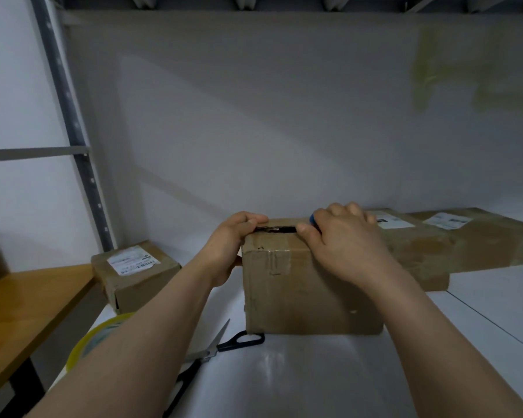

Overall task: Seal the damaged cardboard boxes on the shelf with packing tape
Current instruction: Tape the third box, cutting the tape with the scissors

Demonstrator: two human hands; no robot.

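A brown cardboard box (299,291) with old tape on its front stands upright in the middle of the white shelf (314,372). A dark gap (277,229) runs along its top front edge. My left hand (233,245) grips the box's top left corner, fingers curled over the edge. Resting on the top right, my right hand (344,239) is closed around a small blue thing (312,218) that is mostly hidden, its thumb touching the end of the gap. A yellowish tape roll (94,336) lies at lower left, partly under my left forearm.
Black-handled scissors (224,345) lie open on the shelf in front of the box. A small labelled box (139,285) sits to the left. Two flat labelled boxes (420,254) (495,239) lie behind on the right. A wooden table (27,303) and a metal upright (82,176) stand at left.
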